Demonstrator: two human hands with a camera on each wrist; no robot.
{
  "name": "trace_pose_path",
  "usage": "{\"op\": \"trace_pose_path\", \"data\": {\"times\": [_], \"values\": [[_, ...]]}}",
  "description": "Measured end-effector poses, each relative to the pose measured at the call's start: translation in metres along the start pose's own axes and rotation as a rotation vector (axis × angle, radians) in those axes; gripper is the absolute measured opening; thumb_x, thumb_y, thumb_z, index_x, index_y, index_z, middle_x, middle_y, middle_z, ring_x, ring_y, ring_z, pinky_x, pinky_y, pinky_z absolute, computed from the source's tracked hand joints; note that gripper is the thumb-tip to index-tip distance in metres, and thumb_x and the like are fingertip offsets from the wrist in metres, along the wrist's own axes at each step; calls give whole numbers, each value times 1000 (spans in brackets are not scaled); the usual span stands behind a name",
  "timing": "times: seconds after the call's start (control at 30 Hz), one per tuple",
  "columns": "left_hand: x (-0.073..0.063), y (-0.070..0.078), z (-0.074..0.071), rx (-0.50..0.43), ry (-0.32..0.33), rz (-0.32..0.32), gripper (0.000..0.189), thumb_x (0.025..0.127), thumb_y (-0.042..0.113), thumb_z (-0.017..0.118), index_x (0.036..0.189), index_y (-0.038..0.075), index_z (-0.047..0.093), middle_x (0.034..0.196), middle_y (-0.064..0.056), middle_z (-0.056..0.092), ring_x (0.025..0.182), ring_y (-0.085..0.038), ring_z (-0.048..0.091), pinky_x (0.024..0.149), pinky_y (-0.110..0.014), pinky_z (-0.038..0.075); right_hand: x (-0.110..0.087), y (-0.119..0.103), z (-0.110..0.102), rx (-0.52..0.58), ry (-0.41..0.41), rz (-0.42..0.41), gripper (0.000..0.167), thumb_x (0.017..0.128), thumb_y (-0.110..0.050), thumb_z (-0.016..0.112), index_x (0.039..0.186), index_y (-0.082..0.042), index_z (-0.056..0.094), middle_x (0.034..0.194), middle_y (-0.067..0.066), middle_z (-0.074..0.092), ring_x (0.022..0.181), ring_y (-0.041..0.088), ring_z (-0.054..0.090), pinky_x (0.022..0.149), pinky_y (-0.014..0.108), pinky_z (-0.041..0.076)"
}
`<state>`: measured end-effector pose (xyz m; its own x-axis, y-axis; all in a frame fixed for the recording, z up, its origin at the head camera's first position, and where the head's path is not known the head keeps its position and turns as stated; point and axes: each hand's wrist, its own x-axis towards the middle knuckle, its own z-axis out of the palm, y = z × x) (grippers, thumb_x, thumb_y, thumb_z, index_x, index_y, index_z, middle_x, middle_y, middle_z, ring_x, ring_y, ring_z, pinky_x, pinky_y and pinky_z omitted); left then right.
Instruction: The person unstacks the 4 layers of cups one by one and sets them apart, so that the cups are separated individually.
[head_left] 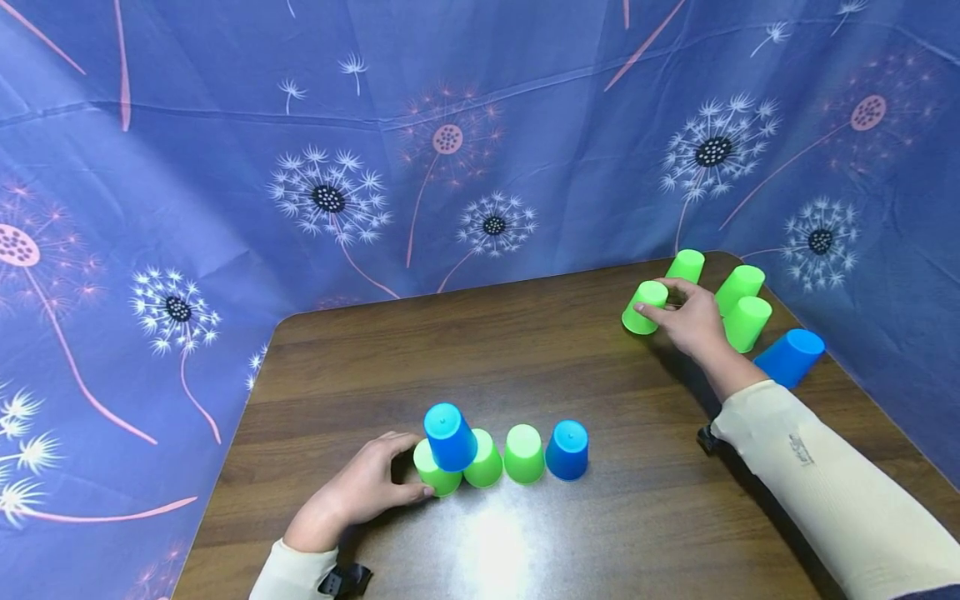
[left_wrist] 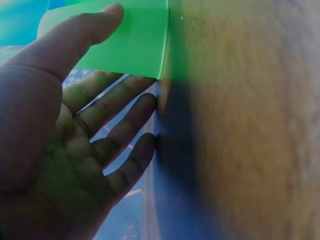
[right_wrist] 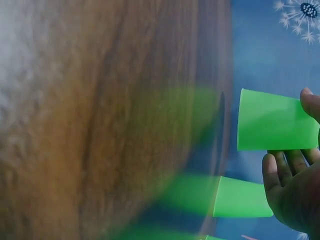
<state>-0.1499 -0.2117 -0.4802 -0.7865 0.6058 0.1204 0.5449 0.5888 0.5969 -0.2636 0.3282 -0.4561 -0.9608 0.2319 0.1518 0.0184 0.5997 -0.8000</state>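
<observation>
My left hand (head_left: pixel 367 482) holds the leftmost green cup (head_left: pixel 435 475) of a front row between thumb and fingers. In the left wrist view, the thumb lies along this upside-down cup's wall, with the other fingers stretched behind it. A blue cup (head_left: pixel 450 437) sits upside down across that cup and the neighbouring green cup (head_left: pixel 486 462). At the far right my right hand (head_left: pixel 690 317) grips another upside-down green cup (head_left: pixel 643 310) by its upper part. Its rim shows a gap above the table in the right wrist view.
Further right in the front row stand a green cup (head_left: pixel 523 457) and a blue cup (head_left: pixel 567 452). Beyond my right hand are green cups (head_left: pixel 686 265) (head_left: pixel 741 287) (head_left: pixel 748 323) and a blue cup (head_left: pixel 789 358). A patterned blue cloth (head_left: pixel 450 75) hangs behind the wooden table (head_left: pixel 360 367).
</observation>
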Motion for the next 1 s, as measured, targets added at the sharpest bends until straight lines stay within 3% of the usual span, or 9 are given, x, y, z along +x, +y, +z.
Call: {"op": "trace_pose_path", "data": {"times": [0.3, 0.63, 1.0], "values": [[0, 0, 0, 5, 1, 3, 54, 81, 36, 92, 128, 19, 70, 120, 14, 71, 111, -11, 62, 100, -41, 53, 10, 7, -1, -31, 14, 25, 68, 100, -37, 73, 152, -1, 49, 146, 28, 52, 124, 46, 56, 98, 52, 49], [-1, -2, 2, -4, 7, 5, 54, 81, 36, 92, 128, 20, 71, 120, 15, 71, 112, -10, 62, 100, -41, 53, 17, 12, -2, -83, 48, 61, 67, 100, -36, 72, 151, 1, 48, 139, 29, 55, 123, 45, 53, 99, 55, 46], [-1, 0, 1, -3, 10, 9, 53, 82, 37, 91, 128, 20, 71, 120, 14, 71, 111, -10, 62, 99, -40, 53, 20, 15, -5, -110, 27, 76, 72, 103, -42, 65, 155, 1, 42, 141, 32, 50, 126, 50, 49, 99, 59, 45]]}}
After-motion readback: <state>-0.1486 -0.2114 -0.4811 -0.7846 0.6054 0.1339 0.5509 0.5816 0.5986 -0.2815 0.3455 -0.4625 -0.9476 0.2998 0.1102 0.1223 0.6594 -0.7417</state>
